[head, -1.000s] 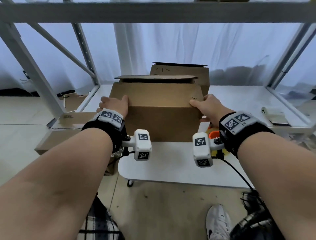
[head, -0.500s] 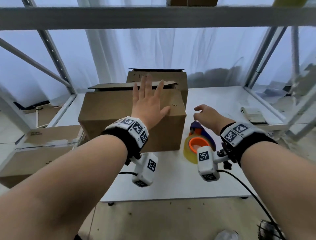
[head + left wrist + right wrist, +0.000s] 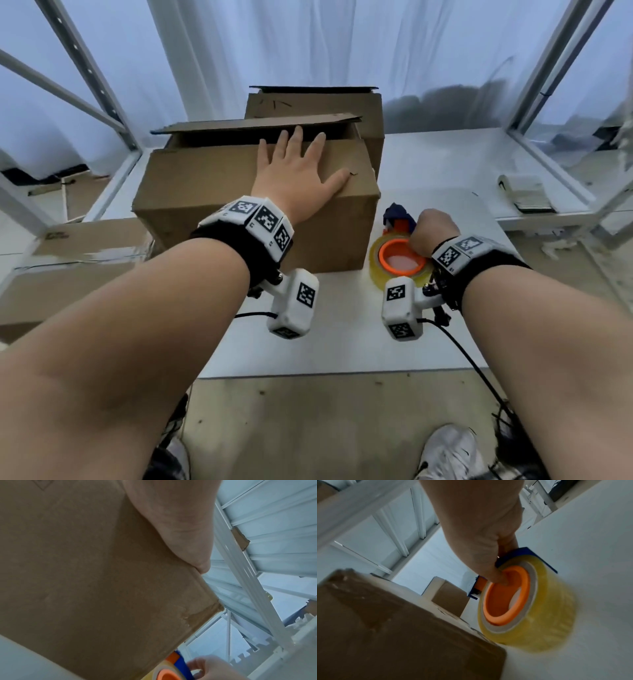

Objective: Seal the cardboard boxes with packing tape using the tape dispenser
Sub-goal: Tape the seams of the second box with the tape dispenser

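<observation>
Currently the left hand lies flat, fingers straight and spread, on the near top flap of the front box, pressing it down; its grip is released. The right hand is clenched on the tape dispenser, fingers curled over the blue frame and the thumb hooked inside the orange core, as the right wrist view shows.

Handling, by judgement:
- The dispenser looks light and rigid. The roll of yellowish tape is nearly full and smooth, so hold the frame and core, not the roll face.
- The box is thin corrugated cardboard: light, stiff along the edges, springy at the flaps. It will probably slide on the smooth worktop unless pinned from above.
- The far flap stands raised at 12 o'clock from the left hand and needs folding down before tape goes on.

Positions and clearance:
- The dispenser rests on the worktop just beside the box's right side, at 3 o'clock from it.
- A second box stands right behind the front one at 1 o'clock, so little room remains past the far edge.
- The worktop's near edge lies at 6 o'clock, with open surface between it and the box.
- Open room extends at 2 to 3 o'clock, up to a small notebook near the frame post.
</observation>
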{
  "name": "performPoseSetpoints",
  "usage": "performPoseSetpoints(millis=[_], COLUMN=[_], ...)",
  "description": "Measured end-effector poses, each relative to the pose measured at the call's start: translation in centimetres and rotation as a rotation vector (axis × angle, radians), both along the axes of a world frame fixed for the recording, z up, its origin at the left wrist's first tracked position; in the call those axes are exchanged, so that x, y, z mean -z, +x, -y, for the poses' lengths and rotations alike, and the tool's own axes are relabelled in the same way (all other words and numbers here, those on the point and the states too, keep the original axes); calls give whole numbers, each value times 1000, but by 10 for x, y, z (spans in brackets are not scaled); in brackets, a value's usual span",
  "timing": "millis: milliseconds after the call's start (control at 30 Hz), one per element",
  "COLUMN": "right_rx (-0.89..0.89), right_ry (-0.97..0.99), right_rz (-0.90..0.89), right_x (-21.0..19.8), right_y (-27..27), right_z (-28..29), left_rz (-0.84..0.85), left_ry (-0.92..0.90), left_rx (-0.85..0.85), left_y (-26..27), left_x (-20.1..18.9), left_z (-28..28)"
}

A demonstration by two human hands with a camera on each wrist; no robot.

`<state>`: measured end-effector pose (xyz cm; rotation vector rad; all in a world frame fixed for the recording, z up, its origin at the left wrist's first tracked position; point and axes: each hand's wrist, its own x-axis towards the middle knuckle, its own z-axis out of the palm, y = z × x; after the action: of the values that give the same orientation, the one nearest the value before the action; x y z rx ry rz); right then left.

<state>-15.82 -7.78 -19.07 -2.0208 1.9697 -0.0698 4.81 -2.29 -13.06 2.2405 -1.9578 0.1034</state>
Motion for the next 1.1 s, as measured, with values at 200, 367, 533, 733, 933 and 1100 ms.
performPoseSetpoints(millis=[200, 367, 533, 733, 933, 1100], right_rx=[220, 231, -9, -120, -84, -130], right_ry=[-346, -710, -811, -617, -448, -483], right_rz=[352, 562, 836, 1091, 1257, 1163], right_x=[-42, -91, -121, -123, -104, -95], right_y=[2, 17, 56, 108, 133, 152], right_z=[-6, -23, -35, -48, -25, -17], left_rz=[-24, -31, -71, -1, -124, -407], left_ry=[-15, 34, 74, 49, 136, 132], left_rx=[2, 24, -35, -185, -354, -277], left_y=[1, 0, 21, 85, 152, 162], left_x=[1, -4, -21, -42, -33, -20], left_z=[-3, -11, -13, -22, -47, -51])
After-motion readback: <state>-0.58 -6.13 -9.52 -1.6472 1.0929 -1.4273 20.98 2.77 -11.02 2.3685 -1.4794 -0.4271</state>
